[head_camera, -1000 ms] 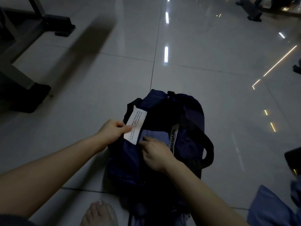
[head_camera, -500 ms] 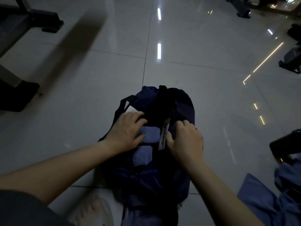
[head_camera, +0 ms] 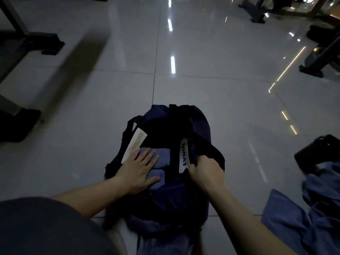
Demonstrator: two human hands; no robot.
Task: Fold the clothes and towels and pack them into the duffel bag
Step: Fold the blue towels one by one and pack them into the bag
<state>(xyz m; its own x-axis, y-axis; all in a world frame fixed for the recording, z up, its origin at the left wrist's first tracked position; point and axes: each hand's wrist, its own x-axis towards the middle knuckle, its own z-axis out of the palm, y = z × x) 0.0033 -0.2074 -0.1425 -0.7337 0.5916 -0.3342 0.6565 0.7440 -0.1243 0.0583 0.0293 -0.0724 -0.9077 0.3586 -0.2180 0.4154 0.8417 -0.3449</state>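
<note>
Where the folded cloth (head_camera: 161, 160) lies: inside the open top of the duffel bag (head_camera: 199, 122), at the near left part of the opening, partly under the left hand (head_camera: 137, 173).
Left hand: flat, palm down on the cloth, holding nothing.
Left fingers (head_camera: 147, 153): straight and spread, pointing away from the person; the fingertips reach the cloth's far edge, and the thumb lies along its near fold.
Right hand (head_camera: 206, 173): at the right edge of the bag's opening, fingers curled tight round the dark fabric there.
Strap (head_camera: 213, 149): black, arching over the right hand; whether it is in the grip cannot be told.
White label (head_camera: 184, 155): on the bag, just left of the right hand's knuckles, with dark letters.
Paper tag (head_camera: 135, 142): white, at the opening's left rim, touching the left hand's outer fingers.
Duffel bag: dark navy, on the tiled floor (head_camera: 220, 89) between the forearms; the far half of its inside is too dark to read.
Loose clothes (head_camera: 294, 223): a blue heap on the floor at the right, well apart from the bag.
</note>
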